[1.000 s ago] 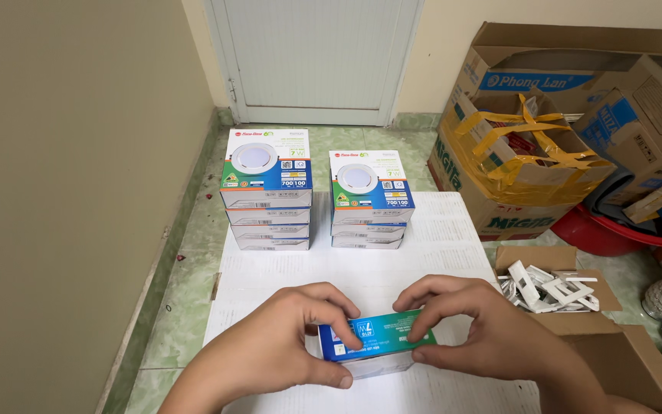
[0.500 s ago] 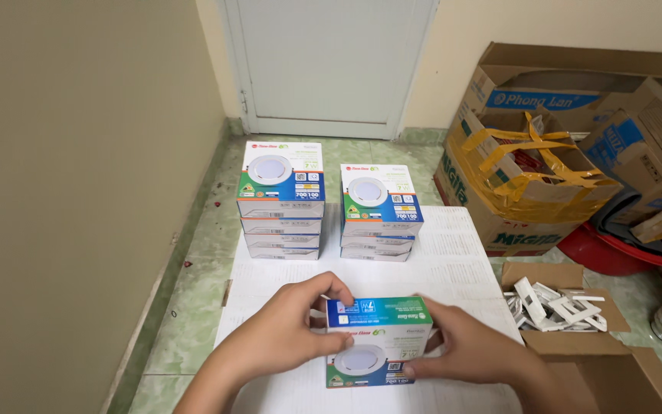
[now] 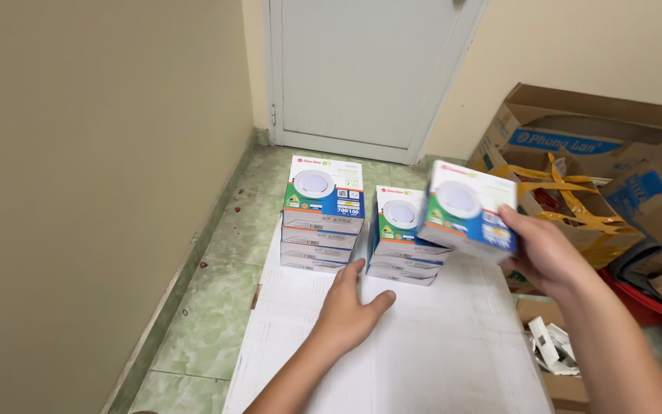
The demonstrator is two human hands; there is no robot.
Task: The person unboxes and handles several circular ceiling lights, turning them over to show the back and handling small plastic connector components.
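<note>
My right hand grasps a lamp box above the 1 o'clock stack; left hand released, flat on the bench.

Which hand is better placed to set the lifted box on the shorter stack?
Right. The right hand already grips the lifted box just above the shorter stack, while the left hand rests empty on the white sheet.

Two box stacks on sheet

White box with blue and green panels (orange stripe); mottled green floor tiles.
</note>
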